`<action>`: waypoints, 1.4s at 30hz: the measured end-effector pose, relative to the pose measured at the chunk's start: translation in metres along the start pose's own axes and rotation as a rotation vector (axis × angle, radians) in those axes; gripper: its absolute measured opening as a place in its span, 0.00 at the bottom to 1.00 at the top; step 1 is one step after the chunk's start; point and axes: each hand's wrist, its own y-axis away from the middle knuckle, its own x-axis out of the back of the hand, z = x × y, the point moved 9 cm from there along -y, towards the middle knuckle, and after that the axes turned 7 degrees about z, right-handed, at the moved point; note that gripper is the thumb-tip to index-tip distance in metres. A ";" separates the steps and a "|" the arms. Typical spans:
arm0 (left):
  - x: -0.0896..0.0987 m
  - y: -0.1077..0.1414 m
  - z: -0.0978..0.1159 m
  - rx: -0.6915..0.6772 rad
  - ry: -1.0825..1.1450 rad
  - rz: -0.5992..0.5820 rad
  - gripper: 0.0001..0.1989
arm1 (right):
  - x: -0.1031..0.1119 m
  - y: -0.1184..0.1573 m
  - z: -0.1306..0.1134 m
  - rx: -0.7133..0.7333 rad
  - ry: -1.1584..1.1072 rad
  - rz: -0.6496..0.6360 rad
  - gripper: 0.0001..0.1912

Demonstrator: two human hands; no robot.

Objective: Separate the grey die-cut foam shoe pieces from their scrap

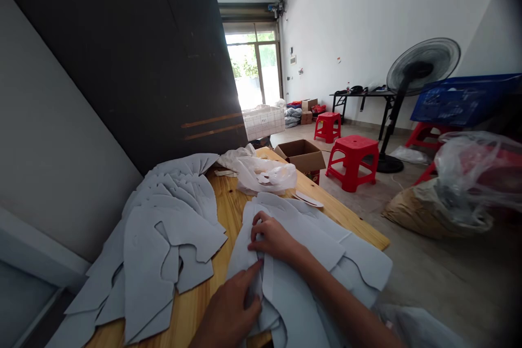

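A stack of white cut-out sheet pieces (293, 277), with curved edges and slots, lies in front of me on the wooden table (224, 201). My right hand (271, 236) rests on the upper sheet, its bent fingers pinching at a narrow slot. Just below it, my left hand (234, 304) has its index fingertip at the same slot. A fold of sheet shows between that finger and the thumb; the other left fingers are hidden. To the left lies a second, fanned-out pile of similar white pieces (147, 250).
A clear plastic bag (265, 174) and a small pale strip (309, 199) lie toward the table's far end. Beyond its right edge stand an open cardboard box (302, 155), red stools (354, 160), a fan (424, 68) and a stuffed sack (432, 212). A dark panel (163, 65) rises at the left.
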 end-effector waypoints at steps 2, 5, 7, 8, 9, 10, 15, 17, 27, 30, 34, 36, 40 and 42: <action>0.004 -0.003 0.004 0.015 -0.058 0.031 0.37 | 0.001 0.000 0.000 -0.013 -0.008 0.014 0.08; 0.008 -0.004 0.004 0.045 -0.114 0.071 0.33 | 0.006 0.000 0.002 -0.058 -0.043 0.077 0.17; 0.006 -0.004 -0.004 0.064 -0.081 0.075 0.32 | 0.014 0.003 0.004 -0.105 -0.071 0.148 0.14; 0.006 -0.004 -0.009 0.070 -0.042 0.083 0.32 | 0.019 0.006 0.005 -0.129 -0.075 0.190 0.10; 0.006 -0.006 -0.014 0.069 0.008 0.103 0.33 | 0.024 0.011 0.005 -0.150 -0.067 0.232 0.08; 0.007 -0.008 -0.019 0.070 0.059 0.141 0.33 | 0.029 0.017 0.005 -0.169 -0.049 0.269 0.10; 0.023 -0.024 -0.026 0.022 0.105 0.455 0.27 | 0.035 0.042 0.002 -0.220 0.069 0.265 0.14; 0.021 -0.033 -0.019 -0.007 0.091 0.495 0.21 | 0.032 0.045 0.002 -0.225 0.102 0.212 0.13; 0.019 -0.055 -0.021 -0.040 0.205 0.484 0.07 | 0.024 0.039 0.008 -0.246 0.124 0.125 0.13; 0.020 -0.056 -0.022 -0.044 0.231 0.454 0.07 | 0.024 0.040 0.008 -0.256 0.136 0.121 0.13; 0.019 -0.056 -0.018 -0.055 0.209 0.407 0.08 | 0.023 0.040 0.007 -0.238 0.145 0.106 0.13; 0.019 -0.057 -0.018 -0.051 0.181 0.380 0.09 | 0.022 0.040 0.008 -0.237 0.135 0.089 0.13; 0.020 -0.060 -0.019 -0.049 0.169 0.312 0.08 | 0.023 0.038 0.011 -0.258 0.101 0.059 0.13; 0.021 -0.061 -0.019 -0.052 0.196 0.274 0.08 | 0.023 0.037 0.012 -0.267 0.068 0.041 0.14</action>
